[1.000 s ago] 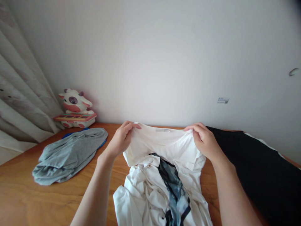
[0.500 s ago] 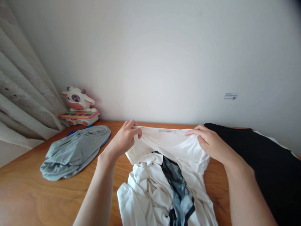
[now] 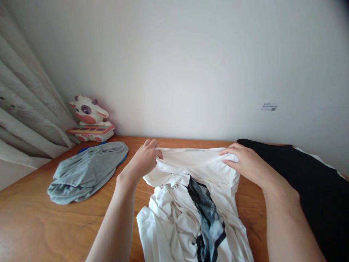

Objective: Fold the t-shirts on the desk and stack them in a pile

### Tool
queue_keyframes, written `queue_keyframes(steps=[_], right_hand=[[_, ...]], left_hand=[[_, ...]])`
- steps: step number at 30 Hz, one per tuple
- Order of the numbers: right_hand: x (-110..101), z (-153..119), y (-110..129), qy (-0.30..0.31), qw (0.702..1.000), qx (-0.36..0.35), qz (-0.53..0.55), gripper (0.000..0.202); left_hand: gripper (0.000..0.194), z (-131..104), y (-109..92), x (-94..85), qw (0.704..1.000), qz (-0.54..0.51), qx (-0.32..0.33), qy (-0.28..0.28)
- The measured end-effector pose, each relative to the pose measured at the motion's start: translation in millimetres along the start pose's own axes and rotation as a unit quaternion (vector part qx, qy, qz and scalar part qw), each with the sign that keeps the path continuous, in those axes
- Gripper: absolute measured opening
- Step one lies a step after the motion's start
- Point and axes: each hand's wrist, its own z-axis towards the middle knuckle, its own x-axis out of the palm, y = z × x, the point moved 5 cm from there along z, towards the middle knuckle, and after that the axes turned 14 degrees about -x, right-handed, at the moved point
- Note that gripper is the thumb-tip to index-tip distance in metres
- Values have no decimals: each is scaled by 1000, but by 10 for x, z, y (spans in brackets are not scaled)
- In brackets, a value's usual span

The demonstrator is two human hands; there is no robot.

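Note:
A white T-shirt [image 3: 185, 214] with a grey and black print lies crumpled on the wooden table, its neck end towards the wall. My left hand [image 3: 146, 157] pinches the left side of the raised neckline. On the other side, my right hand [image 3: 240, 159] grips the shirt, with a fold of white cloth showing between thumb and fingers. The upper edge is stretched between both hands, and the body of the shirt bunches below it.
Left of the shirt, a grey garment [image 3: 87, 173] lies over something blue. A toy cow with a keyboard [image 3: 91, 120] stands against the wall [image 3: 180, 72] by the curtain [image 3: 24, 102]. Black clothing [image 3: 308, 182] covers the right of the wooden table [image 3: 38, 225].
The stretched neckline has come down a little and its inner label is now mostly hidden. My right fingers have curled around the cloth. The view has tilted slightly.

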Motion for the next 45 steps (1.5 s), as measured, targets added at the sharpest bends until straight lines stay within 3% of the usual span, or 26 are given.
queue_keyframes(steps=[7, 10, 14, 18, 22, 27, 31, 39, 45], right_hand=[[-49, -32, -18, -12, 999, 37, -3, 6], [-81, -36, -9, -24, 999, 33, 10, 15], [-106, -47, -50, -44, 998, 46, 17, 21], [-120, -75, -62, -46, 996, 70, 35, 26], [-107, -93, -24, -17, 996, 55, 70, 28], [-124, -62, 61, -39, 988, 25, 147, 32], [-95, -7, 209, -3, 979, -1, 202, 31], [207, -5, 123, 99, 985, 117, 85, 56], [238, 14, 71, 152, 964, 202, -76, 38]], left_hand=[[32, 31, 45, -71, 999, 1, -19, -40], [28, 17, 114, -117, 997, -14, -45, -66], [12, -22, 126, -154, 996, -68, -50, -32], [29, -27, 72, -190, 993, -112, -11, -25], [31, -16, 67, -189, 990, -138, 26, -35], [36, -9, 165, -182, 991, -115, -34, -58], [33, -10, 200, -199, 990, -103, -70, -70], [34, -39, 55, -354, 989, -97, -43, -107], [32, -66, -97, -434, 991, -91, 11, -99]])
